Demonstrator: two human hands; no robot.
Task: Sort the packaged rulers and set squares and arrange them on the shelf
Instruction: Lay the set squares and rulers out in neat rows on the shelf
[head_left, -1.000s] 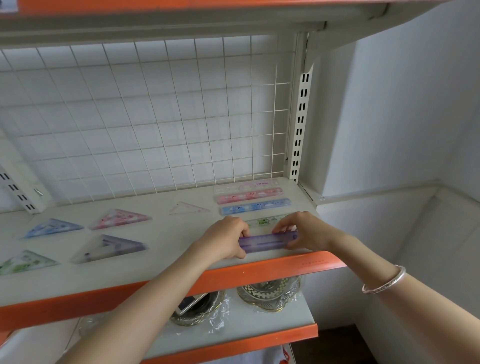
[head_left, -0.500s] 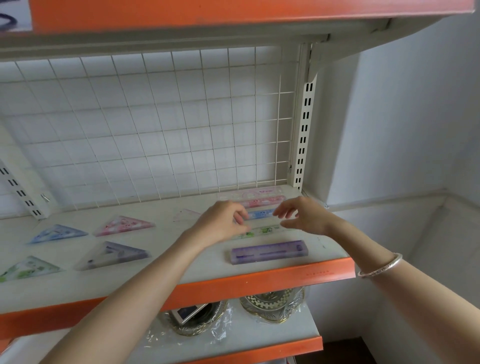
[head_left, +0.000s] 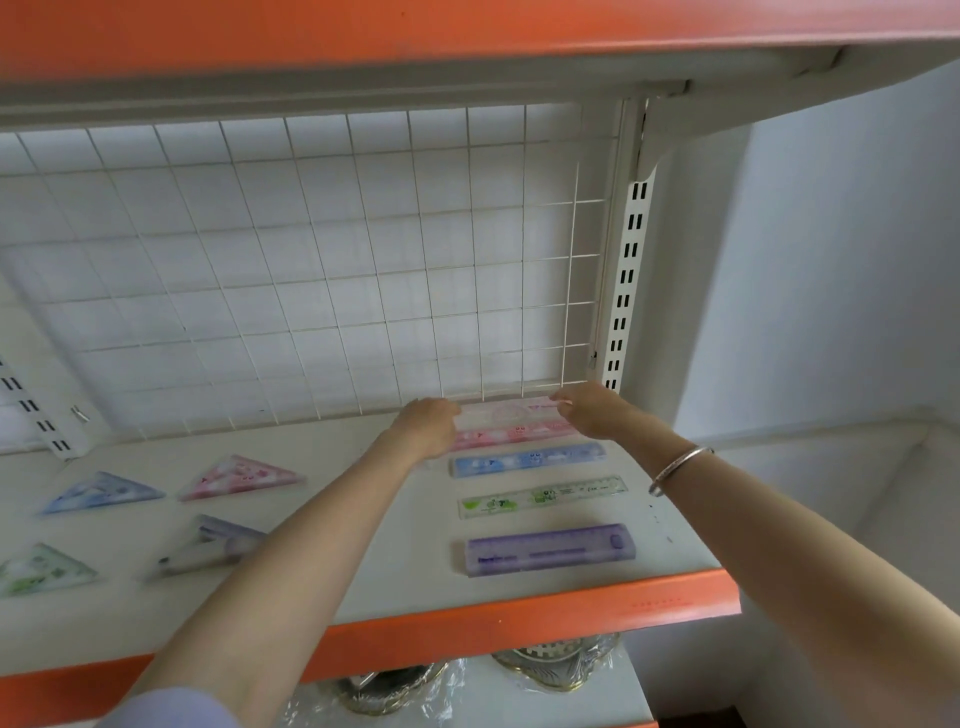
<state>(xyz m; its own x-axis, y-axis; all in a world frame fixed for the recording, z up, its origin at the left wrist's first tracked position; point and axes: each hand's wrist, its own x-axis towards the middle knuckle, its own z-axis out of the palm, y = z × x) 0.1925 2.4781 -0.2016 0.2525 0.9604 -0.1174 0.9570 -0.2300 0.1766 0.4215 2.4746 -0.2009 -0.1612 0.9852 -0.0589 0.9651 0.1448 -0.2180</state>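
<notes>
Pale pink ruler (head_left: 506, 413) lay at back of shelf (head_left: 363, 587), just before wire grid (head_left: 311, 270). Both hands held it: left hand (head_left: 428, 423) curled on left end, right hand (head_left: 592, 410) pinched right end. In front, rowed toward orange edge: pink ruler (head_left: 519, 434), blue ruler (head_left: 527, 460), green ruler (head_left: 543, 496), purple ruler (head_left: 550, 548). Left part of shelf: blue set square (head_left: 101, 493), pink set square (head_left: 241, 475), purple set square (head_left: 208, 545), green set square (head_left: 41, 569). Bracelet (head_left: 680, 465) on right wrist.
</notes>
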